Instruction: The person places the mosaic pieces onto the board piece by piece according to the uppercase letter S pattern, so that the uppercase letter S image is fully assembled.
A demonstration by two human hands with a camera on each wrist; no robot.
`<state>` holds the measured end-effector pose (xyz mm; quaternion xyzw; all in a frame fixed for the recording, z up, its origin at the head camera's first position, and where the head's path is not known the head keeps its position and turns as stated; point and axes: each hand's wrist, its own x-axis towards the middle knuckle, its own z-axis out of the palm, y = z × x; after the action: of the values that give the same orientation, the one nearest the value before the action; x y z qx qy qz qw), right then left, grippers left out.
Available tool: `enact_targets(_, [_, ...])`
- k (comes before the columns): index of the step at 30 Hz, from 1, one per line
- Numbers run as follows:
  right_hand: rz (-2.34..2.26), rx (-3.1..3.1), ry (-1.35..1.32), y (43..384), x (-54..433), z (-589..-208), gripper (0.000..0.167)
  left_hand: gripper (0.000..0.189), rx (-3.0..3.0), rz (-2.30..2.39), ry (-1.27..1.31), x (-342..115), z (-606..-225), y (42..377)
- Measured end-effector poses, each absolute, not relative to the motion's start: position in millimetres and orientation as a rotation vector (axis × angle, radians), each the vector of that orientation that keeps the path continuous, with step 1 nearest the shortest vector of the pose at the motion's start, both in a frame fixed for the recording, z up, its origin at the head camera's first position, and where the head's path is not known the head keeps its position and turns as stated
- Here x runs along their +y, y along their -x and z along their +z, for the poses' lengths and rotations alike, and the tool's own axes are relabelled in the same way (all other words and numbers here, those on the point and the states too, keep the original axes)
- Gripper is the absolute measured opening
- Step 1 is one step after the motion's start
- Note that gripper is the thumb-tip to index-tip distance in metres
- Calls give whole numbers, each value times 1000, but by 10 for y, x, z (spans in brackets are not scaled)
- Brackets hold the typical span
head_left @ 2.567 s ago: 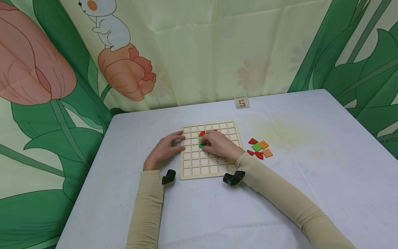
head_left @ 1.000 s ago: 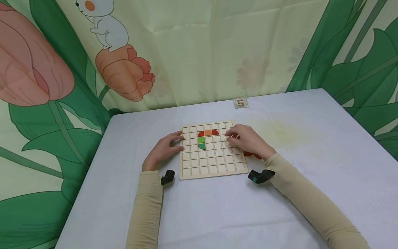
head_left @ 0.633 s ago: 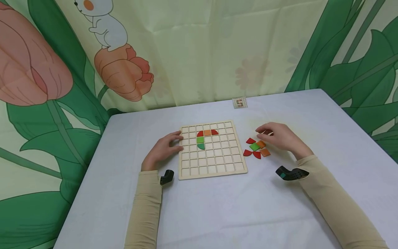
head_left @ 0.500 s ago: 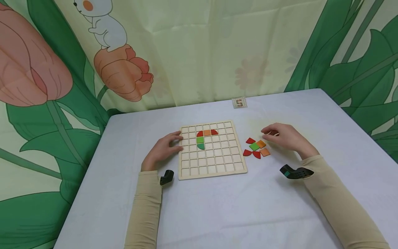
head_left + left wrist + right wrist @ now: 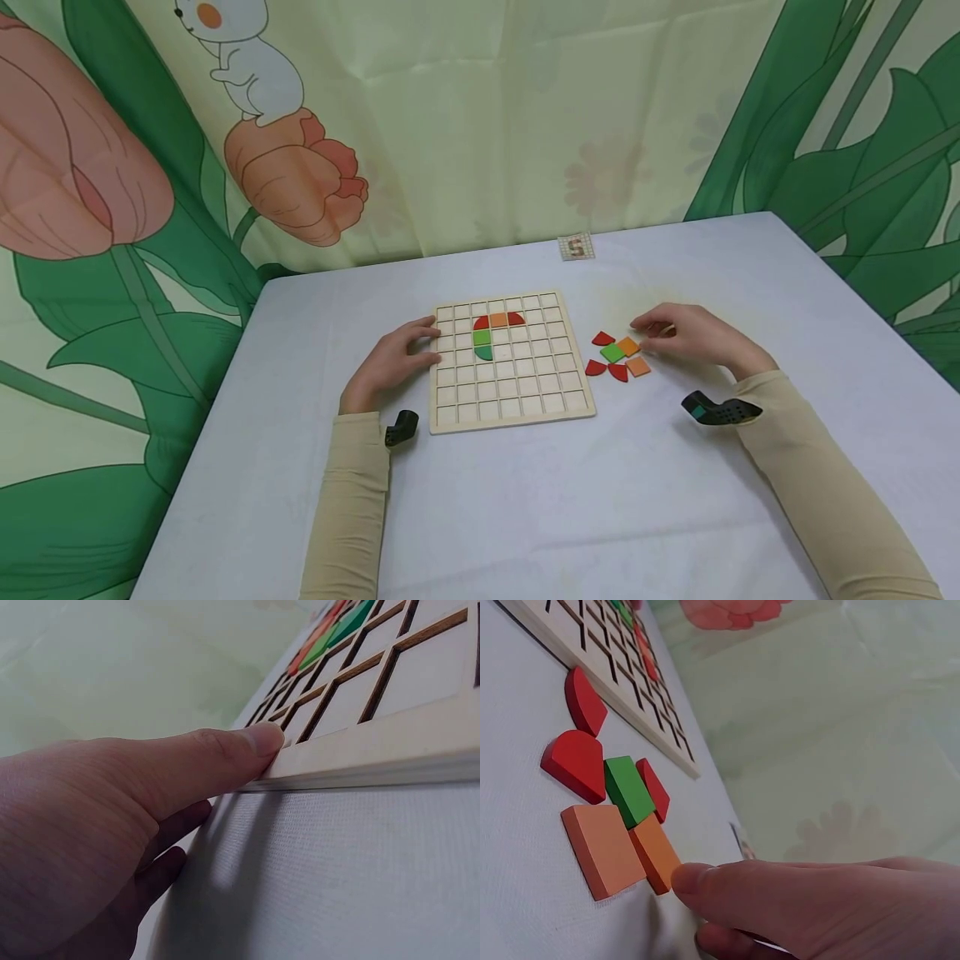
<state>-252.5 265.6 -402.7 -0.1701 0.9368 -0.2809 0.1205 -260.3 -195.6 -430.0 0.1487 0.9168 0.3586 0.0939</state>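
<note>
My left hand (image 5: 390, 362) rests at the left edge of a wooden grid board (image 5: 457, 414), fingers relaxed; in the left wrist view its thumb (image 5: 264, 739) touches the rim. Set in the board's cells are red quarter-round pieces (image 5: 516, 318), an orange square (image 5: 498, 320), a light green square (image 5: 482, 337) and a dark green rounded piece (image 5: 484, 353). To the right of the loose tiles is my right hand (image 5: 693, 337), loosely curled and holding nothing. Its thumb tip (image 5: 694, 877) overlaps the corner of an orange square tile (image 5: 656, 851) in the right wrist view.
Beside the orange tile lie a green square (image 5: 612, 353), a paler orange square (image 5: 638, 367) and red quarter-round pieces (image 5: 618, 372). A small patterned card (image 5: 576, 247) lies near the back edge of the white-covered table (image 5: 487, 517). A printed curtain (image 5: 450, 125) hangs behind.
My right hand has left the board, crossed over the loose tiles to their right side, and come down near the orange square. The left hand keeps its place at the board's edge.
</note>
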Motion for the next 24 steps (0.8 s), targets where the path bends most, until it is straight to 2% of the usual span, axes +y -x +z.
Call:
enact_targets(7, [-853, 2690, 519, 2496, 2646, -4033, 39, 46, 2717, 1066, -449, -1956, -4311, 2609])
enact_targets(13, [-841, 2694, 567, 2486, 2623, -4049, 32, 46, 2717, 1063, -435, -1957, -4329, 2610])
enact_targets(19, [-855, 2703, 617, 2499, 2593, -4068, 35, 46, 2723, 1052, -435, -1952, -4317, 2595])
enact_targets(24, [-862, 2699, 617, 2495, 2593, -4077, 29, 46, 2720, 1061, -437, -1951, -4320, 2598])
